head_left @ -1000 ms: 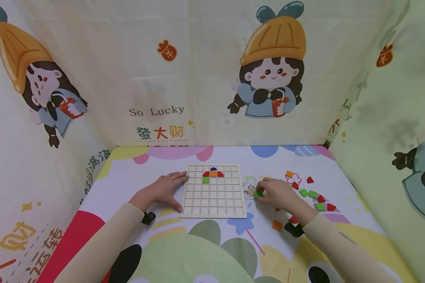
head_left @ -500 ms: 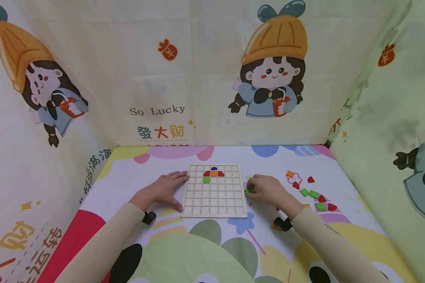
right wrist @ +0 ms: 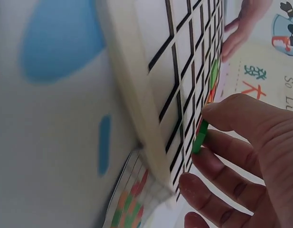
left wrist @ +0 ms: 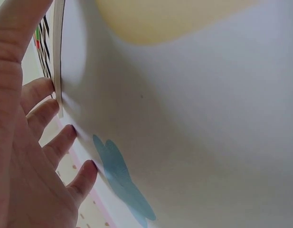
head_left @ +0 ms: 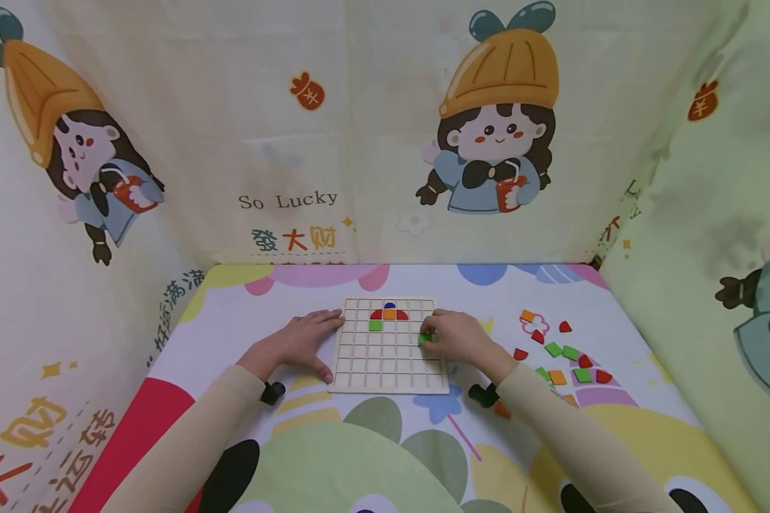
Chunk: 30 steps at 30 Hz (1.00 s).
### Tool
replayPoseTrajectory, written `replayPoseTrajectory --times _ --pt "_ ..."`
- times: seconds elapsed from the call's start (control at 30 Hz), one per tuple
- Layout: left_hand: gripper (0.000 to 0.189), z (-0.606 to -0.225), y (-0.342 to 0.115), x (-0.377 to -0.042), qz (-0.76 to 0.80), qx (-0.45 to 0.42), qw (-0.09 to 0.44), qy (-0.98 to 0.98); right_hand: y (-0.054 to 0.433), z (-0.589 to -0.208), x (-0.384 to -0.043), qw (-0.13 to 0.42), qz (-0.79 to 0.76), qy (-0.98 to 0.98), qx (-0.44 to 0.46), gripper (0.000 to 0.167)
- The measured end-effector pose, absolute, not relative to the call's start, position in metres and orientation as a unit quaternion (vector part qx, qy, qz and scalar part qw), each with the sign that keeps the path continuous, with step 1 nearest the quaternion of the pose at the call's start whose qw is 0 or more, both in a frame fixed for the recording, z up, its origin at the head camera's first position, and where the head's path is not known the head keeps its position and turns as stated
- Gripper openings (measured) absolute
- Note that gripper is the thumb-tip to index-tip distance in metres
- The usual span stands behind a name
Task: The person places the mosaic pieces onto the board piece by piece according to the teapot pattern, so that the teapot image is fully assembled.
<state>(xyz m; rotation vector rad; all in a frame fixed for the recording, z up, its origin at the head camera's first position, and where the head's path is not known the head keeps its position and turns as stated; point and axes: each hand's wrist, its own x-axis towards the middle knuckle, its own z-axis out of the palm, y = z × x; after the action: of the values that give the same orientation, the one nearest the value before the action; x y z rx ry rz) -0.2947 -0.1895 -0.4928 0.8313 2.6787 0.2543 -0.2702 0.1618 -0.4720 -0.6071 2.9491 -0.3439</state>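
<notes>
A wooden grid board (head_left: 389, 363) lies flat on the table. Near its top sit a blue half-round piece (head_left: 390, 306), an orange square (head_left: 389, 314) between two red quarter-round pieces (head_left: 402, 315), and a green square (head_left: 375, 325). My left hand (head_left: 295, 343) rests at the board's left edge with fingers spread, thumb by the lower corner; the left wrist view shows its fingertips at the rim. My right hand (head_left: 458, 338) pinches a green square tile (right wrist: 201, 137) between thumb and fingers, over the right side of the grid.
Loose red, green (head_left: 570, 353) and orange (head_left: 557, 377) pieces are scattered to the right, some partly behind the right sleeve. In the right wrist view a pattern card (right wrist: 132, 194) lies beside the board's edge. A printed cloth wall (head_left: 372, 142) stands behind the table.
My right hand has moved left with the green tile, from over the pattern card to above the board's right columns. The left hand has stayed at the board's edge.
</notes>
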Motion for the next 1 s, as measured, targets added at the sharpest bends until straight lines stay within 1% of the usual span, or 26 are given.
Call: replayPoseTrajectory --times 0.23,0.33,0.57,0.87,1.0 --pt "0.128 -0.492 -0.187 -0.294 0.084 0.288 0.161 0.940 0.145 -0.476 -0.280 0.032 -0.132 0.967 -0.214 0.023" --pt "0.128 -0.491 -0.187 -0.294 0.081 0.288 0.160 0.941 0.137 -0.477 -0.286 0.037 -0.141 0.968 -0.204 0.022" --pt "0.128 -0.494 -0.189 -0.295 0.088 0.291 0.157 0.940 0.121 -0.476 -0.298 0.047 -0.151 0.968 -0.194 0.010" --pt "0.128 -0.493 -0.188 -0.294 0.096 0.295 0.158 0.938 0.107 -0.483 -0.306 0.060 -0.166 0.963 -0.206 0.009" --pt "0.127 -0.492 -0.188 -0.294 0.097 0.295 0.159 0.937 0.105 -0.487 -0.308 0.049 -0.165 0.962 -0.213 0.009"
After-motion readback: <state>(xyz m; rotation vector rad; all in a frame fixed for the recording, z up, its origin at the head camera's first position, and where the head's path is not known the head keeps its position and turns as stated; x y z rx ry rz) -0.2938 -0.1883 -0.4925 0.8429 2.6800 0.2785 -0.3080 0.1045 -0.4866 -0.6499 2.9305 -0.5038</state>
